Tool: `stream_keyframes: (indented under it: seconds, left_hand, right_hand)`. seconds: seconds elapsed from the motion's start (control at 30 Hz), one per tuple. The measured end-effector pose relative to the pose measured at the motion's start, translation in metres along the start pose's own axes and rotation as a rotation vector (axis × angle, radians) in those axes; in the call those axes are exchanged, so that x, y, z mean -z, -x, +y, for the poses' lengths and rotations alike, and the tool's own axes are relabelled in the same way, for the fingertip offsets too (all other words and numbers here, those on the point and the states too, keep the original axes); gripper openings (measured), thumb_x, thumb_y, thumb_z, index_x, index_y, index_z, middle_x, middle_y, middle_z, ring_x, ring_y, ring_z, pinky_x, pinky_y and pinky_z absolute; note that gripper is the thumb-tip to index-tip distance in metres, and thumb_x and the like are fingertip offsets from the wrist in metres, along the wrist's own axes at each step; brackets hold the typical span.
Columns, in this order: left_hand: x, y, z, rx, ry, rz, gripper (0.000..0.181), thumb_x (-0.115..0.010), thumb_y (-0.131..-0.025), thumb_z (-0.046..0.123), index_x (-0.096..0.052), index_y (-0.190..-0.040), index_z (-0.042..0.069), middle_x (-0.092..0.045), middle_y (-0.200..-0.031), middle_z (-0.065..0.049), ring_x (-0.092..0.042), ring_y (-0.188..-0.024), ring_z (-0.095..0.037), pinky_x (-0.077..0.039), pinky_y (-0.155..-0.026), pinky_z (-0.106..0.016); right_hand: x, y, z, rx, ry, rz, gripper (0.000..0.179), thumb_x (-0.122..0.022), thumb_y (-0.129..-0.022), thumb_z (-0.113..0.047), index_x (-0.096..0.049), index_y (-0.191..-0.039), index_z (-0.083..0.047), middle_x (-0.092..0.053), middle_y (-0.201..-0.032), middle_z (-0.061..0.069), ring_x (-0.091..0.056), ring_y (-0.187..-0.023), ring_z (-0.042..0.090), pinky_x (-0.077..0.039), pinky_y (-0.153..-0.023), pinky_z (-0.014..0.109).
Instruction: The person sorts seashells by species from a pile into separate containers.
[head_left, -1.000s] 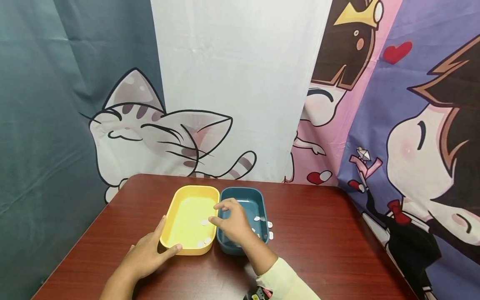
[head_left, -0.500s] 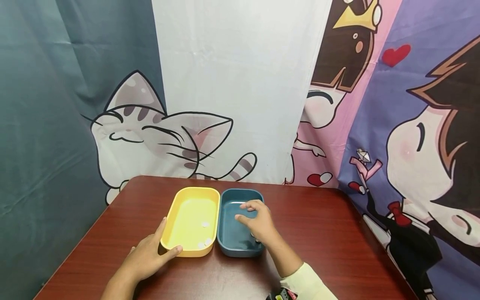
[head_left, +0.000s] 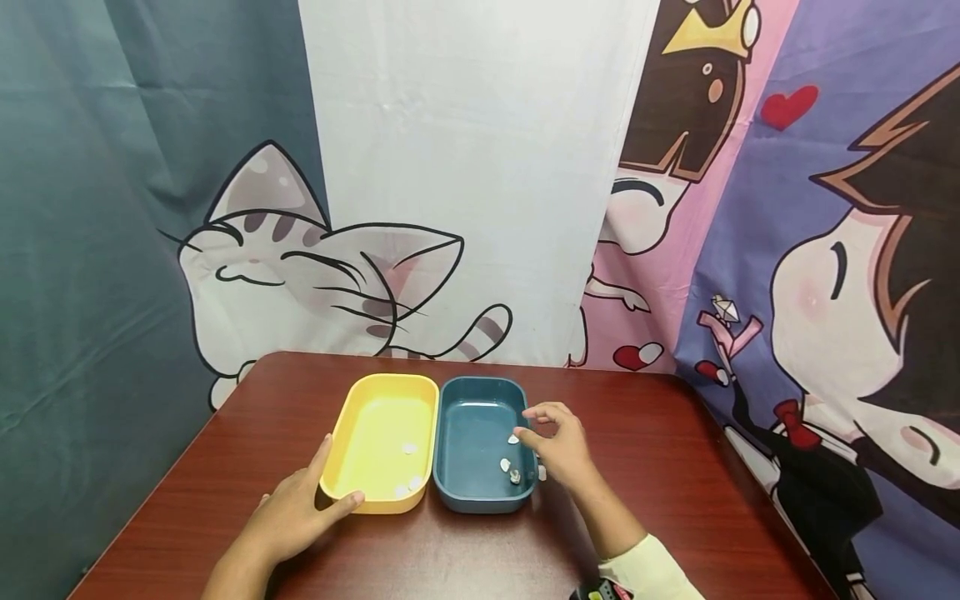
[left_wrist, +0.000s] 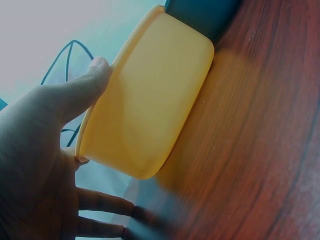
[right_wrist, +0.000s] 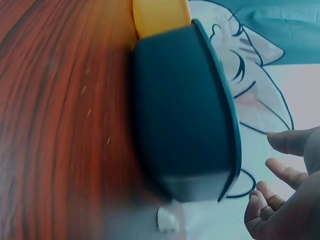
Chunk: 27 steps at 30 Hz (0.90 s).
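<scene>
Your left hand (head_left: 292, 508) spreads its fingers against the yellow tub's (head_left: 390, 506) near-left corner, likely steadying it, while your right hand (head_left: 562, 446), fingers parted around nothing, hovers at the blue tub's (head_left: 483, 505) right rim, white pebble-like pieces (head_left: 505, 465) lying in both tubs and on the bench (head_left: 637, 467).

A person's left forearm (head_left: 242, 565) and right forearm (head_left: 609, 518) are reaching forward.
The bare left-hand grip (head_left: 291, 510) is spreading thumb from forefinger; the bare right-hand grip (head_left: 561, 446) is hovering, thumb and forefinger holding apart, lower fingers curling.
</scene>
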<state>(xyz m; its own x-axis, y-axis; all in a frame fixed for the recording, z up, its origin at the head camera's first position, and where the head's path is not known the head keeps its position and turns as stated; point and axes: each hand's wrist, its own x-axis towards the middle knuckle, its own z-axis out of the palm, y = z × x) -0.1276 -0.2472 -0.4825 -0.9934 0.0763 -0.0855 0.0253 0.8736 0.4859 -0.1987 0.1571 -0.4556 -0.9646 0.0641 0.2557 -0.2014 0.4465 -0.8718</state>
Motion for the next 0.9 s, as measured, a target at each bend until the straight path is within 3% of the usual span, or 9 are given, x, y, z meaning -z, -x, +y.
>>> stream_keyframes:
  seconds: [0.23, 0.43, 0.63, 0.9]
  left_hand:
    - [0.000, 0.001, 0.000, 0.003, 0.002, -0.002, 0.119, -0.062, -0.098, 0.077, -0.009, -0.176, 0.005, -0.051, -0.160, -0.036, -0.055, -0.144, -0.056, -0.038, -0.102, -0.092]
    - [-0.002, 0.000, -0.002, 0.003, 0.010, 0.006, 0.119, -0.062, -0.097, 0.078, -0.009, -0.176, 0.006, -0.052, -0.160, -0.035, -0.055, -0.145, -0.056, -0.037, -0.102, -0.093]
    - [-0.001, 0.000, 0.000, 0.002, 0.009, 0.001, 0.119, -0.062, -0.097, 0.077, -0.009, -0.176, 0.006, -0.052, -0.161, -0.034, -0.056, -0.144, -0.055, -0.039, -0.102, -0.092]
    - [-0.001, -0.001, 0.000, -0.002, 0.012, 0.002, 0.119, -0.062, -0.098, 0.077, -0.009, -0.176, 0.005, -0.050, -0.161, -0.035, -0.054, -0.146, -0.056, -0.038, -0.102, -0.092]
  right_hand:
    - [0.013, 0.000, 0.022, -0.040, 0.001, 0.028, 0.025, -0.090, -0.089, -0.011, -0.082, -0.112, -0.005, -0.073, -0.122, 0.013, -0.063, -0.117, 0.032, -0.052, -0.096, 0.043]
    - [0.017, -0.003, 0.042, -0.077, -0.002, 0.017, 0.027, -0.088, -0.091, -0.011, -0.080, -0.115, -0.001, -0.073, -0.119, 0.017, -0.064, -0.112, 0.030, -0.051, -0.091, 0.032]
    - [0.015, -0.006, 0.056, -0.108, -0.024, -0.002, 0.024, -0.083, -0.095, -0.006, -0.077, -0.116, 0.004, -0.075, -0.115, 0.020, -0.070, -0.102, 0.021, -0.053, -0.084, 0.020]
    - [0.014, -0.005, 0.073, -0.111, -0.048, -0.011, 0.021, -0.079, -0.096, 0.001, -0.075, -0.115, 0.009, -0.076, -0.108, 0.024, -0.067, -0.090, 0.015, -0.052, -0.076, 0.018]
